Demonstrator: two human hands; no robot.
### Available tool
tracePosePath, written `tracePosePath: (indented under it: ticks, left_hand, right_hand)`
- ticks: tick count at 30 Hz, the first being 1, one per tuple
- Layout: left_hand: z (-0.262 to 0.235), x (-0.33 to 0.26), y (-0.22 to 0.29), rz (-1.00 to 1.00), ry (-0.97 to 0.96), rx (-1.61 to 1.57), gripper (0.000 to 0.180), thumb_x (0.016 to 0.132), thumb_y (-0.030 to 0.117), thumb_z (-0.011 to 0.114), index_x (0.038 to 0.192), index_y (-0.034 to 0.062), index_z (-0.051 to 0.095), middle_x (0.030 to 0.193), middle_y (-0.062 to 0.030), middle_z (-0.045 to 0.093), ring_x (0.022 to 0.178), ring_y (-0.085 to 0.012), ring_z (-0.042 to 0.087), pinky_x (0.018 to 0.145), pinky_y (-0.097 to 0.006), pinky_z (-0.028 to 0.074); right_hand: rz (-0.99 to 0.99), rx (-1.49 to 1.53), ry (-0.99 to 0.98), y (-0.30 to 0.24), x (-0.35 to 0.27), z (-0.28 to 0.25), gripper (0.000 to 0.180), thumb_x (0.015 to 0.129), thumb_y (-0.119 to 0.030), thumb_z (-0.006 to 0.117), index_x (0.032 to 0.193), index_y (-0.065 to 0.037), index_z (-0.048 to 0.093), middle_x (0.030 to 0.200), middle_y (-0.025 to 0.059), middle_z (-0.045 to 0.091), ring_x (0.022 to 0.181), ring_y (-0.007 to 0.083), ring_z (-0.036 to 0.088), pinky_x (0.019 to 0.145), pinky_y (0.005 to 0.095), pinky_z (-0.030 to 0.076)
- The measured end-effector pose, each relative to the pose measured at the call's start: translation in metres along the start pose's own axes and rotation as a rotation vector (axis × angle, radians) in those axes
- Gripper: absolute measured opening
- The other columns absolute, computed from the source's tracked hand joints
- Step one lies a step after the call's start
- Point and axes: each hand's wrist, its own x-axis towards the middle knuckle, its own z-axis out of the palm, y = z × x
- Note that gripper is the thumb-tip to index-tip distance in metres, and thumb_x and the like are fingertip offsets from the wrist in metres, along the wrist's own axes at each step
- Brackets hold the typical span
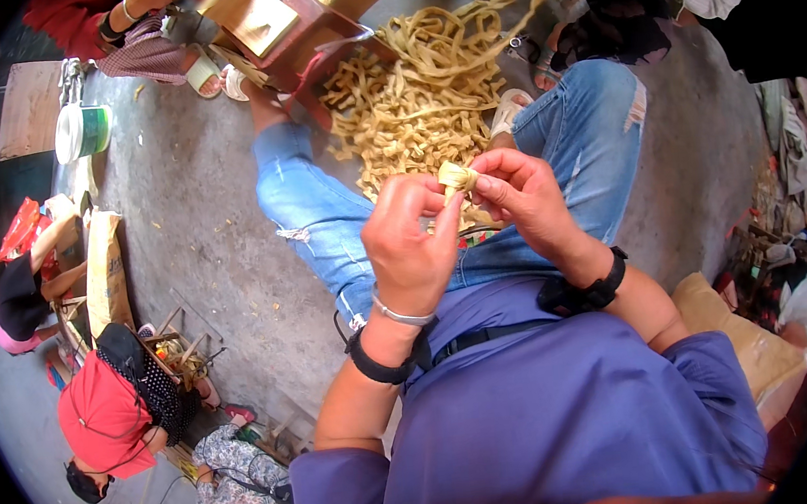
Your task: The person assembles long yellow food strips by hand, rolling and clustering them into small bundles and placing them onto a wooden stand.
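Head view, only one: both hands up in front of the chest, over the lap in blue jeans (pixel 323 211). Left hand (pixel 409 242) closed, fingers curled, thumb and forefinger pinching the left side of a small folded pale-yellow leaf strip (pixel 458 179). Right hand (pixel 526 201) closed too, fingertips pinching the same strip from the right, so the piece sits between the two hands, held by both, well above the floor. Metal bangle and dark band on left wrist, black watch (pixel 587 291) on right wrist. Beyond the knees, big loose pile of the same yellow strips (pixel 409 98) on the grey concrete floor (pixel 189 213), with a brown cardboard box (pixel 273 23) just behind it. Other people sit around: a red cap (pixel 101 418) lower left, another person's hand and sandals top left, a green-and-white bucket (pixel 83 131) far left. Risk, as a judgement: grip is fingertip-only on a thin springy strip, so the fold may spring open or slip out if either pinch loosens; pulling too hard could split the strip along its grain; a dropped piece would be lost in the pile below.
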Motion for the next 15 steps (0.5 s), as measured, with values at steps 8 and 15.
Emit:
tracePosePath:
  ticks: [8, 15]
  left_hand:
    - [-0.007, 0.002, 0.003, -0.206, -0.097, -0.342, 0.014, 0.076, -0.005, 0.063, 0.072, -0.0001, 0.051, 0.077, -0.0098, 0.063, 0.06, -0.015, 0.061, 0.054, -0.026, 0.05]
    - [-0.019, 0.014, -0.006, -0.62, -0.136, -0.873, 0.018, 0.077, -0.005, 0.063, 0.073, 0.0041, 0.049, 0.074, -0.0114, 0.059, 0.057, -0.0141, 0.058, 0.049, -0.024, 0.048]
  right_hand:
    - [-0.139, -0.107, -0.262, -0.013, -0.007, 0.009, 0.042, 0.09, -0.009, 0.058, 0.129, -0.002, 0.043, 0.116, 0.0055, 0.056, 0.088, 0.0069, 0.056, 0.063, 0.0191, 0.047]
    - [-0.064, -0.109, -0.138, -0.016, -0.009, 0.01, 0.033, 0.089, -0.01, 0.061, 0.119, 0.001, 0.052, 0.087, -0.0001, 0.062, 0.074, 0.0021, 0.053, 0.06, 0.0164, 0.042]
